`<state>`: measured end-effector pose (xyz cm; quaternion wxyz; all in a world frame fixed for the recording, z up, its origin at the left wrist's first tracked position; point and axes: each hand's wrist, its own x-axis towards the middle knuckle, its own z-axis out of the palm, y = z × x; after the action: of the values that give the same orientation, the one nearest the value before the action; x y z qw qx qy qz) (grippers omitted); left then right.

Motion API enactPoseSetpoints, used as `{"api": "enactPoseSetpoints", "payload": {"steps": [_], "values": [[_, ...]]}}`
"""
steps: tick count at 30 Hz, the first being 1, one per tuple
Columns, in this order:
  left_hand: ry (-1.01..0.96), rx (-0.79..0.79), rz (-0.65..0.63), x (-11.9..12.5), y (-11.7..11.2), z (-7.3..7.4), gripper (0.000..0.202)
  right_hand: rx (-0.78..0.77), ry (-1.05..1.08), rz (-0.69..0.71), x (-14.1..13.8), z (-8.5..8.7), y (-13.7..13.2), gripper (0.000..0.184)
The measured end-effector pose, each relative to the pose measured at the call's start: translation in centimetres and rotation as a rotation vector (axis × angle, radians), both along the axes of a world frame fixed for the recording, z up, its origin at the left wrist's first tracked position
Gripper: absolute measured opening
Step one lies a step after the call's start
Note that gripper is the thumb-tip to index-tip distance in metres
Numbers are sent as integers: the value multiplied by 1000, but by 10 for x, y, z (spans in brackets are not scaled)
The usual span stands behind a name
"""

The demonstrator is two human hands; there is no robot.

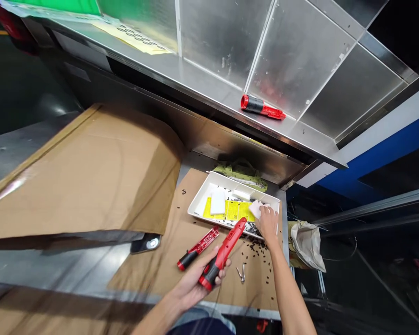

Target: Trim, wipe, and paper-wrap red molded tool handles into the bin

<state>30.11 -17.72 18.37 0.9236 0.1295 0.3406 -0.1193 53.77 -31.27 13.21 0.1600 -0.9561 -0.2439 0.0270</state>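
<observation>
My left hand (194,278) is closed around a red and black tool casing (223,254), which points up and to the right toward a white tray (202,197). My right hand (267,222) reaches into the tray's right end, fingers bent down among small black screws; what they pinch is hidden. The tray holds yellow labels (232,211), a white block (218,203) and a heap of screws. A second red casing half (197,249) lies on the cardboard mat just left of my left hand.
Loose black screws (258,251) and small metal clips (241,272) are scattered on the cardboard mat (167,260). A large cardboard sheet (87,172) leans at left, a phone (145,244) beneath it. Another red tool (261,107) lies on the steel shelf above. A crumpled bag (306,242) hangs at right.
</observation>
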Motion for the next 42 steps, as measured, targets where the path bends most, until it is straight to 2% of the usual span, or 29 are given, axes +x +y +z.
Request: {"api": "enactPoseSetpoints", "payload": {"steps": [2, 3, 7, 9, 11, 14, 16, 20, 25, 29, 31, 34, 38, 42], "values": [[10, -92, -38, 7, 1, 11, 26, 43, -9, 16, -11, 18, -15, 51], [-2, -132, -69, 10, 0, 15, 22, 76, -14, 25, -20, 28, -24, 54], [-103, -180, -208, 19, -15, 21, 35, 296, -20, 182, -76, 66, -59, 54], [-163, -148, -279, 21, -27, 22, 37, 327, -63, 263, -101, 77, -71, 51], [-220, -123, -347, 23, -41, 24, 38, 299, -176, 252, -115, 84, -79, 47], [-275, -81, -430, 24, -56, 29, 40, 315, -367, 121, -127, 90, -87, 46], [-293, -53, -486, 24, -62, 31, 43, 355, -413, 87, -137, 93, -91, 45], [-357, -68, -595, 24, -69, 29, 50, 376, -395, 206, -159, 99, -97, 43], [-413, -169, -633, 22, -74, 20, 51, 343, -527, 73, -168, 105, -102, 40], [-446, -283, -629, 19, -75, 13, 52, 337, -528, 207, -179, 107, -100, 40], [-443, -290, -634, 18, -75, 14, 52, 312, -566, 193, -179, 109, -99, 39], [-404, -210, -618, 18, -75, 23, 55, 341, -587, 135, -178, 113, -96, 38], [-330, -60, -576, 18, -76, 36, 60, 382, -491, 226, -179, 113, -91, 36], [-277, 33, -552, 18, -79, 39, 55, 376, -420, 102, -181, 112, -90, 36]]}}
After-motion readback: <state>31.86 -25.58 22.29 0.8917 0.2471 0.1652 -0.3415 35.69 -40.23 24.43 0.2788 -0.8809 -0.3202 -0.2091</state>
